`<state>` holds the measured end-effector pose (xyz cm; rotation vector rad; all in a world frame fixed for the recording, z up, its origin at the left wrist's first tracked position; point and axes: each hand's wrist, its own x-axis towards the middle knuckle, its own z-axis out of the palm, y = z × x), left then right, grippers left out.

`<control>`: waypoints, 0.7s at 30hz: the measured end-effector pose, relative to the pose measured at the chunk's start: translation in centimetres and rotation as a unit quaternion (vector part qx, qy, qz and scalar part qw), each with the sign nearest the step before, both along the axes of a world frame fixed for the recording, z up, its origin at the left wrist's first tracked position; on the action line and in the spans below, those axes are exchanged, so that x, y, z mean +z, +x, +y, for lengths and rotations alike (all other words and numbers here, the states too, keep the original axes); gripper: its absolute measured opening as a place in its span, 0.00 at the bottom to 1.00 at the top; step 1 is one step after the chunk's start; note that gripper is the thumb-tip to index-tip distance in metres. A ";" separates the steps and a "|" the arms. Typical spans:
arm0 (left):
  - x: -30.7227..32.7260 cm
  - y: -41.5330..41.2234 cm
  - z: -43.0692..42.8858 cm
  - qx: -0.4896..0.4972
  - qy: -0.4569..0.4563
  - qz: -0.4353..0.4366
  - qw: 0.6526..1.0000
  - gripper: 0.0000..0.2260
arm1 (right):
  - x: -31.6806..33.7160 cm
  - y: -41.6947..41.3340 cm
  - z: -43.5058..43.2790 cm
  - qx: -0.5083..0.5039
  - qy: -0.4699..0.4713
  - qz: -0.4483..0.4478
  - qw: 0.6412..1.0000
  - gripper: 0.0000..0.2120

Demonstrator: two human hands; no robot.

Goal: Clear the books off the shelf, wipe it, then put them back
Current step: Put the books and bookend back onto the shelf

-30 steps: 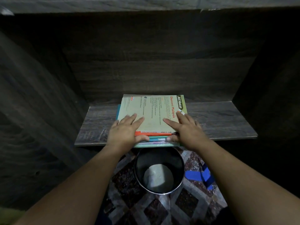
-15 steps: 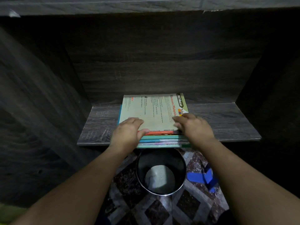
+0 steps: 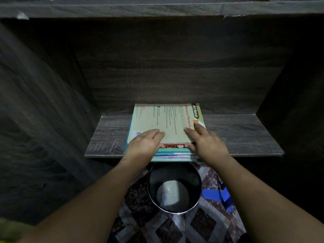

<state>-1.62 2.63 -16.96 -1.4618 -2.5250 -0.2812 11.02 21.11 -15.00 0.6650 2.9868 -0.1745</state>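
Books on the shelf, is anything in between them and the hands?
No, nothing visible is in the way. The left hand and the right hand both lie right on top of the stack of books, thumbs at its front edge, on the shelf.

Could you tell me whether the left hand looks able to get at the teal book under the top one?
Probably yes. The left hand rests on the top book at its front left corner, and the teal book shows its front edge beside the thumb, uncovered.
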 end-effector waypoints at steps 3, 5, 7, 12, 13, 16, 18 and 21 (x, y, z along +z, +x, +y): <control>-0.2 0.0 0.0 -0.007 0.004 0.042 0.999 0.16 | 0.1 -0.1 0.6 0.007 -0.043 0.007 0.999 0.31; -0.2 0.0 0.1 -0.010 0.008 0.030 0.999 0.17 | 0.3 0.1 1.1 0.009 -0.066 0.027 0.997 0.31; -0.1 0.1 0.1 -0.008 0.013 0.029 0.999 0.18 | 0.2 0.5 1.2 0.012 -0.052 0.055 0.997 0.30; 0.7 0.3 0.2 -0.004 0.054 0.011 0.998 0.23 | -0.2 0.7 1.0 -0.024 0.010 0.182 0.983 0.25; 1.0 0.4 0.4 -0.009 0.064 0.021 0.998 0.24 | 0.1 0.4 0.9 -0.022 0.019 0.230 0.973 0.23; 2.3 1.1 1.3 -0.014 0.116 0.049 0.992 0.23 | 1.2 -0.5 0.3 0.011 0.059 0.358 0.932 0.23; 3.5 1.5 1.8 -0.001 0.145 0.076 0.987 0.20 | 2.0 -1.0 -0.6 0.036 0.069 0.422 0.903 0.22; 5.5 2.0 2.0 0.044 0.149 0.087 0.984 0.16 | 2.8 -1.5 -2.2 0.076 0.064 0.475 0.874 0.18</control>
